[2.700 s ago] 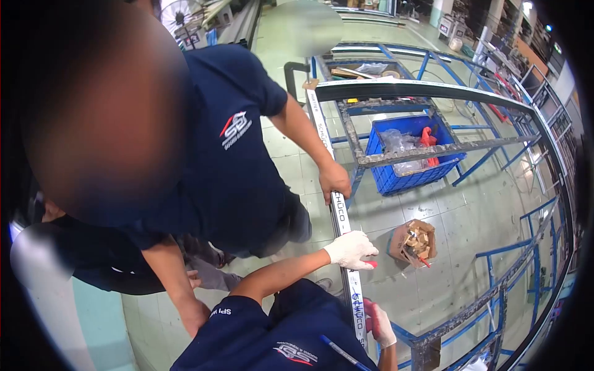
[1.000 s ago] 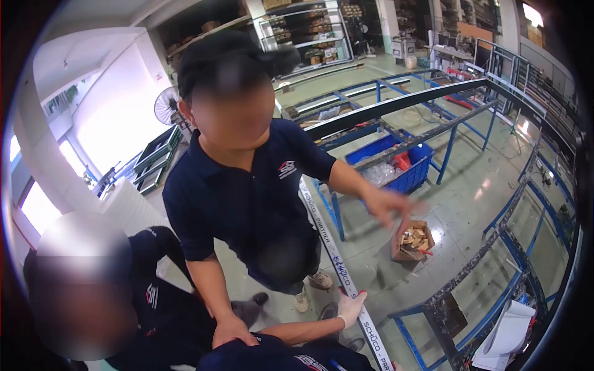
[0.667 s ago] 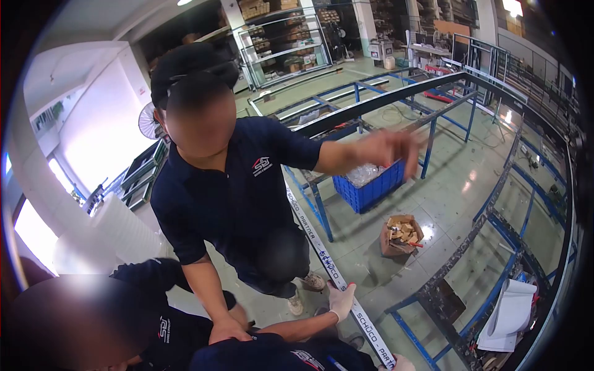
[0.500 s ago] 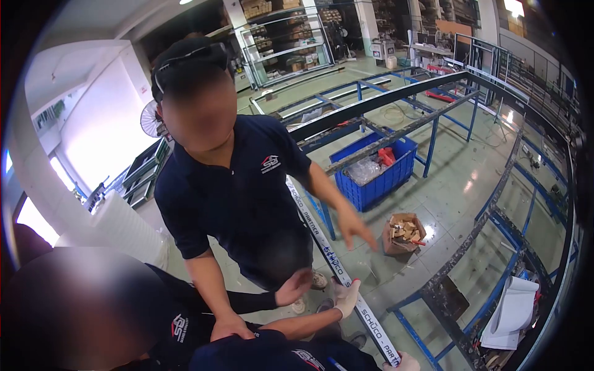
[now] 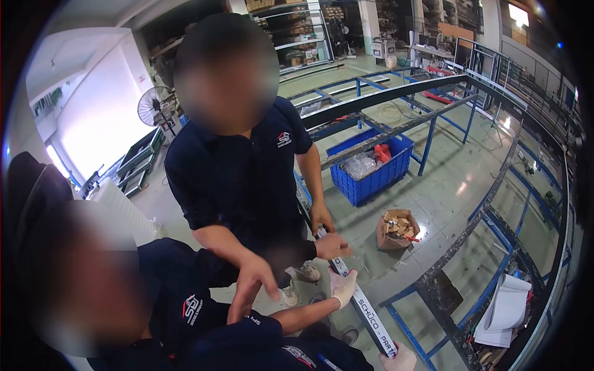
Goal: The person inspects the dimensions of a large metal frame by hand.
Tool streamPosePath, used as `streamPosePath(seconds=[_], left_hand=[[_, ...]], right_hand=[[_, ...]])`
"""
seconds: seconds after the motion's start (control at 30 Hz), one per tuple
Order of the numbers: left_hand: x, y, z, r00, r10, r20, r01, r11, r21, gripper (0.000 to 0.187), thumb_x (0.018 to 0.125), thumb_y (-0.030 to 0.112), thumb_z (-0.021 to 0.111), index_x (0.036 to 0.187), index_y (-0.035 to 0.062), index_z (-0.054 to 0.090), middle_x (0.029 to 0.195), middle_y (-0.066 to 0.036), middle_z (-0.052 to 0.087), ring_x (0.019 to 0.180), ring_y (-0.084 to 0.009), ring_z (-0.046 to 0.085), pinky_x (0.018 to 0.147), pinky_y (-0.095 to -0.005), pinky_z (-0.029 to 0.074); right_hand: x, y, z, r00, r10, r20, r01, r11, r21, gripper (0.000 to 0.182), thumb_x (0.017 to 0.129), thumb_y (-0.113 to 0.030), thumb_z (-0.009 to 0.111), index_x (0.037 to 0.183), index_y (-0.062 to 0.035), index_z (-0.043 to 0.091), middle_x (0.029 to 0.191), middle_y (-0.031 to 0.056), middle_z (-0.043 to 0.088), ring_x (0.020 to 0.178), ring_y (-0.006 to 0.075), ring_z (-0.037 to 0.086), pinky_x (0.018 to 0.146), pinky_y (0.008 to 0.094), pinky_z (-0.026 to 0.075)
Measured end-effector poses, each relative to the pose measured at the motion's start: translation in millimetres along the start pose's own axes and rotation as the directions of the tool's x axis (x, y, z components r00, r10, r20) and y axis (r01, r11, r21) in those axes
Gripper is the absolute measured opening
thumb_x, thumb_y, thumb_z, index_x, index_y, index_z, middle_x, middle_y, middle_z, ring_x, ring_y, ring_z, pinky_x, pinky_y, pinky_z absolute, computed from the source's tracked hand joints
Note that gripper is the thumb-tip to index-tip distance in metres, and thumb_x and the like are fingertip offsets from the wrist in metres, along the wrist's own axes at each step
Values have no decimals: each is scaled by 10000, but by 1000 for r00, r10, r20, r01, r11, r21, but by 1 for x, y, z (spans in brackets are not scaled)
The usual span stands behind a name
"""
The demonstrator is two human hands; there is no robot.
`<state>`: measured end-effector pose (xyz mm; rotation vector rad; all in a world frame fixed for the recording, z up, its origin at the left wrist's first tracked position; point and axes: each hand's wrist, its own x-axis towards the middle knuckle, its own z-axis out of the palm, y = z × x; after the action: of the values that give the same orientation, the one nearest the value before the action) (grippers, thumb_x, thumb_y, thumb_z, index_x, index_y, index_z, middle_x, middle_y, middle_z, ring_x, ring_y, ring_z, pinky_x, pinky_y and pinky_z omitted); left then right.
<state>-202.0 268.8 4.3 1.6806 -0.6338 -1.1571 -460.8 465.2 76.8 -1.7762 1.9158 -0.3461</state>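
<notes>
Several people hold one long piece at once, so the step seems to call for a steady, shared hold. The gloved left hand (image 5: 342,287) would do best gripping square across the aluminium profile (image 5: 362,308) rather than at its edge. Any lift or shift should be made together with the two co-workers, so the length does not twist or sag between hands. The near end needs equal support from the right hand (image 5: 399,360), as a long thin section probably whips easily if one end drops.

The left hand's fingers (image 5: 350,277) appear curled onto the side of the profile, holding it. The glove hides the contact, so how firmly is hard to say. The right hand shows only as a sliver of glove at the bottom edge, against the near end of the profile. Whether its fingers are closed on it cannot be told.

The profile is a long, narrow bar running diagonally from the bottom edge up past the standing co-worker's hip, held above the green tiled floor (image 5: 445,185). It is wrapped in white protective film printed with blue and black "SCHÜCO PARTNER" lettering. Further up it, a standing co-worker's bare hand (image 5: 322,217) rests on it, and a dark-sleeved co-worker's hand (image 5: 332,245) lies just above the glove. A blue steel rack (image 5: 427,287) stands just beside it, and a torn cardboard box of scraps (image 5: 396,227) sits on the floor nearby.
</notes>
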Motion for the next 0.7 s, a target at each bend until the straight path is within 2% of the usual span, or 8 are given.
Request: streamPosePath(seconds=[0.1, 0.2, 0.3, 0.33, 0.43, 0.57, 0.63, 0.7], left_hand=[[-10, 7, -7, 999, 35, 37, -36, 998, 43, 756, 918, 409, 674, 1498, 81, 317, 1057, -182, 600, 821, -265, 647, 806, -420, 564], [-18, 14, -15, 997, 75, 2, -74, 993, 94, 721, 954, 450, 657, 1503, 116, 331, 1025, -169, 597, 790, -258, 642, 791, -429, 570], [-1, -5, -16, 991, 98, -94, -81, 981, 175, 807, 901, 400, 721, 1531, 98, 317, 1201, -188, 583, 973, -305, 631, 883, -411, 536], [8, -13, -13, 986, 107, -124, -81, 977, 195, 838, 883, 383, 743, 1540, 92, 312, 1260, -194, 578, 1035, -320, 627, 914, -405, 525], [19, -29, -6, 967, 133, -218, -75, 964, 253, 933, 830, 332, 807, 1568, 73, 298, 1436, -214, 565, 1218, -367, 616, 1005, -387, 491], [21, -19, -6, 982, 120, -146, -128, 991, -44, 636, 729, 158, 768, 1214, -10, 393, 807, -82, 585, 621, -175, 588, 534, -337, 501], [21, -14, -8, 986, 127, -104, -136, 987, -82, 667, 708, 147, 774, 1218, -4, 373, 817, -81, 572, 605, -171, 581, 513, -329, 488], [22, -11, -11, 990, 115, -75, -122, 988, -96, 675, 698, 138, 772, 1216, 2, 362, 830, -81, 565, 594, -165, 571, 494, -321, 473]], right_hand=[[1, -12, -16, 995, 51, 83, -54, 998, 39, 448, 726, -376, 813, 1022, -65, 685, 840, 217, 705, 835, 428, 689, 753, 518, 537], [0, 0, -4, 999, 17, 46, -18, 1000, 17, 420, 732, -370, 808, 1018, -83, 698, 962, 184, 731, 846, 423, 697, 735, 484, 555], [3, -4, 1, 990, 89, 113, -90, 996, 4, 462, 717, -412, 789, 969, -29, 732, 722, 112, 709, 700, 240, 713, 696, 375, 555], [5, -8, -1, 980, 161, 114, -172, 980, 95, 489, 584, -407, 792, 899, -38, 742, 680, 172, 689, 701, 347, 706, 690, 410, 564], [8, 1, -2, 990, 18, 140, -12, 999, -45, 504, 605, -434, 791, 901, -31, 733, 700, 176, 696, 720, 369, 702, 707, 420, 566], [13, 3, -1, 982, 51, 183, -38, 997, -71, 522, 591, -449, 798, 892, -28, 728, 744, 197, 702, 762, 388, 699, 739, 438, 564], [11, 3, 3, 984, 59, 168, -52, 998, -44, 526, 591, -441, 802, 916, -32, 735, 772, 204, 708, 788, 390, 700, 758, 444, 563], [9, 1, 4, 996, 0, 87, -2, 1000, 18, 533, 599, -423, 802, 962, -38, 739, 817, 213, 713, 825, 391, 700, 780, 446, 561]])
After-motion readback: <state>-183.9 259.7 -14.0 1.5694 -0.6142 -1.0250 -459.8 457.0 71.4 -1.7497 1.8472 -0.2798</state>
